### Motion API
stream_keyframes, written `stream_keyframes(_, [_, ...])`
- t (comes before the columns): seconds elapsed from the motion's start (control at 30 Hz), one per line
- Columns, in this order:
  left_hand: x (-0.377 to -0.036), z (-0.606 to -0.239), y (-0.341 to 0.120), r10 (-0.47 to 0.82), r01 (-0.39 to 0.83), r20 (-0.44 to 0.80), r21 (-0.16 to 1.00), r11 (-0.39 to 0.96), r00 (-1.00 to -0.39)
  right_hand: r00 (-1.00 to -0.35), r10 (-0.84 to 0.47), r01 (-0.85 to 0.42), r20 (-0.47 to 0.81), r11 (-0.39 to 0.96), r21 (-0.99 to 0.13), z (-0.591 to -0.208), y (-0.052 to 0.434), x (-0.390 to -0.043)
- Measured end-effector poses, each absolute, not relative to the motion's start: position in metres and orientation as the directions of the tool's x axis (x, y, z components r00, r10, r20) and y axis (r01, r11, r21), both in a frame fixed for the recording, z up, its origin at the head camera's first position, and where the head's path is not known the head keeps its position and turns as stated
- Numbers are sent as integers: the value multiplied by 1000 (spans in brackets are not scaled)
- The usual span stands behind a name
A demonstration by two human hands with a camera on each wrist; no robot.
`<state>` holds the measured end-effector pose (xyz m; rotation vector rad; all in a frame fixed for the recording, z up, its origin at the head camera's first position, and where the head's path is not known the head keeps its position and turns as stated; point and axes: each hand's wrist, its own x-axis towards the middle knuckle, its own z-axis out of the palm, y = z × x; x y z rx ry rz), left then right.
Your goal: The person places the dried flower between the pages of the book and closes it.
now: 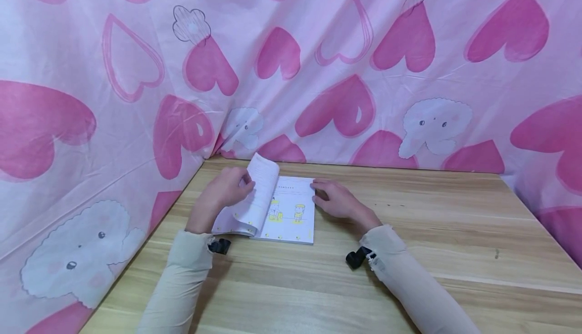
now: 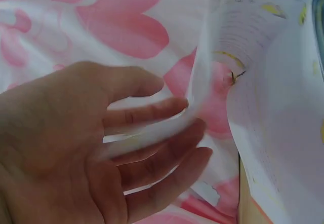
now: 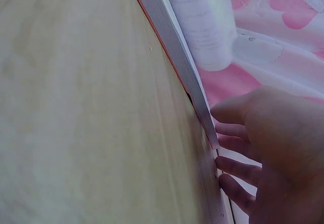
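A thin open book (image 1: 291,220) with small yellow cartoon figures lies flat on the wooden table (image 1: 432,233) near the back left corner. My left hand (image 1: 234,188) holds one lifted page (image 1: 263,187), which curves upright over the left half. In the left wrist view the page (image 2: 212,72) slips between the nearly straight fingers of that hand (image 2: 152,133). My right hand (image 1: 326,197) rests flat at the book's right edge. The right wrist view shows its fingertips (image 3: 228,133) touching the edge of the page block (image 3: 174,57).
Pink cloth with hearts and white cartoon animals (image 1: 364,71) hangs behind and to the left of the table, close to the book. Bare wood (image 3: 76,107) stretches to the right and front. Black camera mounts (image 1: 356,256) sit on both wrists.
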<state>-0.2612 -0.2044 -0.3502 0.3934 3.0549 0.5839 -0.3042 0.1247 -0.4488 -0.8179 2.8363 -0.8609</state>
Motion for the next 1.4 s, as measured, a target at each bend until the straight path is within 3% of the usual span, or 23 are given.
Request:
stream_keyframes(0.2, [-268,-358,-219,225,229,53,355,907,-973,-863,-500,-457,73,710,-536,-449,124,-305])
stream_keyframes(0.4, [-273,-370,-233,155,137,-34,311,940,-987,-863,-500,-457,73,711,-534,-451,124,-305])
stream_keyframes(0.93, [-276,-393,-251,144,79,-234,267,961,-961,-857,-510,-467,74,707,-531,-449,125,-304])
stream_keyframes(1.23, [-277,-404,-228,66,26,-152,250,968,-986,-876,-480,-429,52,724,-540,-449,124,-303])
stream_keyframes(1.4, [-280,-411,-216,160,139,-67,250,958,-985,-874,-483,-434,56,722,-539,-449,124,-304])
